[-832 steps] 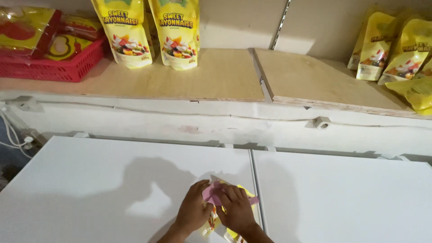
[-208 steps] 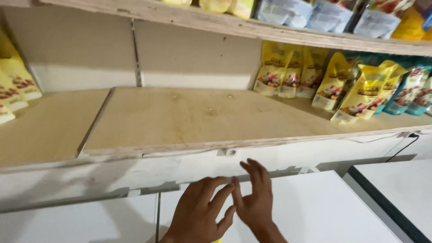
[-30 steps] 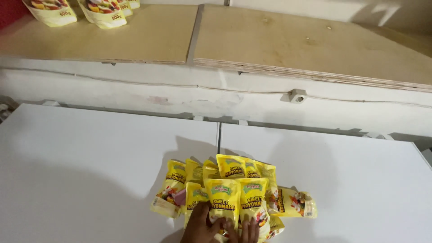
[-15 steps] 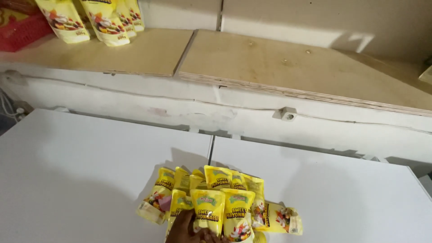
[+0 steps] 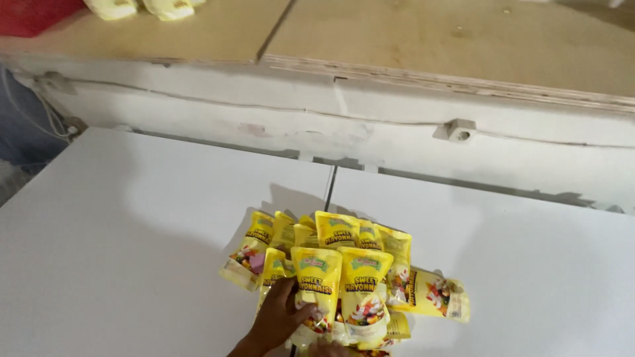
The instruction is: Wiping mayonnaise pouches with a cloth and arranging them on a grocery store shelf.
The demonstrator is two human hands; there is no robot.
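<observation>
A pile of several yellow stand-up pouches [image 5: 344, 264] lies fanned out on the white table top [image 5: 132, 225], over the seam between two panels. My left hand [image 5: 278, 320] comes up from the bottom edge and grips the front left yellow pouch [image 5: 316, 281], with the thumb across its face and the fingers at its left side. Only a sliver of my right hand [image 5: 329, 349] shows at the bottom edge, under the front pouches. Whether its fingers hold anything is hidden.
A wooden shelf [image 5: 430, 46] runs along the back above a white ledge with a small cable clip [image 5: 458, 131]. More yellow pouches [image 5: 142, 8] and a red basket [image 5: 36, 12] stand on the shelf at top left. White cables [image 5: 40, 116] hang at the far left.
My left hand has come further up onto the front left pouch. The pile has stayed in place, and my view has dropped closer to the table.
</observation>
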